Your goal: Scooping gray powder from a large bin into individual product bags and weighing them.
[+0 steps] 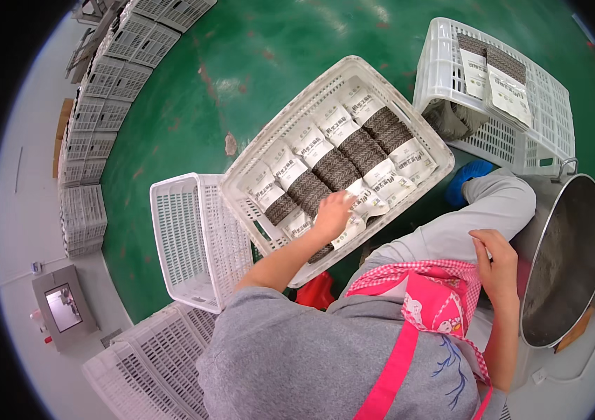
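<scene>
A white plastic crate [297, 123] lies before me, filled with rows of white-and-dark patterned pouches [333, 167] that bear writing. My left hand [334, 212] reaches over the crate's near part, with its fingertips on or just above the pouches in the middle; whether it grips one I cannot tell. My right hand [497, 257] is raised beside my right thigh, near a large steel pot, with its fingers bent, and nothing shows in it. At the upper right, more of the same pouches [507, 92] lie on an upturned-looking white crate [434, 58].
An empty-looking white crate [174, 236] stands on its side at the left, above more crates [145, 362]. Steel pot [565, 262] is close on my right. Stacked crates [87, 115] line the far left wall. A red object [315, 291] lies below the pouch crate.
</scene>
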{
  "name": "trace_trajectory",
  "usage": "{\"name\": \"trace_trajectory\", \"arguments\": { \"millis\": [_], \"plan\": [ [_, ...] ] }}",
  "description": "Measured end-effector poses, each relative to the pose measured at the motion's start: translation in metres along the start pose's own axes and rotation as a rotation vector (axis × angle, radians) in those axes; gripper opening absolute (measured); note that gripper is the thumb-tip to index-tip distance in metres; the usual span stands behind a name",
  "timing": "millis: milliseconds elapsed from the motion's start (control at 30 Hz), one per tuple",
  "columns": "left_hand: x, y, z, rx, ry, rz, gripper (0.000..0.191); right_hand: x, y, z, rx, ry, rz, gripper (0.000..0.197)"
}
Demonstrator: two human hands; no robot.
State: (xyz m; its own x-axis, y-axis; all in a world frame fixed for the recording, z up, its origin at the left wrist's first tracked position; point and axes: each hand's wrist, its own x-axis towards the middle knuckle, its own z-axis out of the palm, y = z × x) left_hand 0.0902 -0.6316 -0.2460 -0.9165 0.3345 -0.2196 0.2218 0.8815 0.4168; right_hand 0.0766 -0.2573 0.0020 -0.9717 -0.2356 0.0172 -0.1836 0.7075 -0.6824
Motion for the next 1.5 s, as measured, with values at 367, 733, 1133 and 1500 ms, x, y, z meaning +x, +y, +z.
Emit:
{"name": "trace_trajectory", "arguments": {
  "millis": [367, 733, 1133, 1500],
  "plan": [
    [-0.046, -0.001, 0.074, -0.021, 0.011, -0.665, 0.098, 0.002, 0.001, 0.0, -0.005, -0.034, 0.022, 0.012],
    [0.017, 0.014, 0.004, 0.103, -0.17, -0.451, 0.075, -0.034, 0.049, -0.014, -0.039, 0.122, 0.106, 0.012],
    [0.36, 0.268, -0.1, -0.152, 0.44, 0.554, 0.052, -0.07, 0.049, -0.047, 0.022, 0.351, 0.213, 0.01],
    [0.423, 0.285, -0.121, 0.106, 0.251, 0.437, 0.022, -0.099, 0.066, -0.056, -0.028, 0.455, 0.239, 0.009]
  ]
}}
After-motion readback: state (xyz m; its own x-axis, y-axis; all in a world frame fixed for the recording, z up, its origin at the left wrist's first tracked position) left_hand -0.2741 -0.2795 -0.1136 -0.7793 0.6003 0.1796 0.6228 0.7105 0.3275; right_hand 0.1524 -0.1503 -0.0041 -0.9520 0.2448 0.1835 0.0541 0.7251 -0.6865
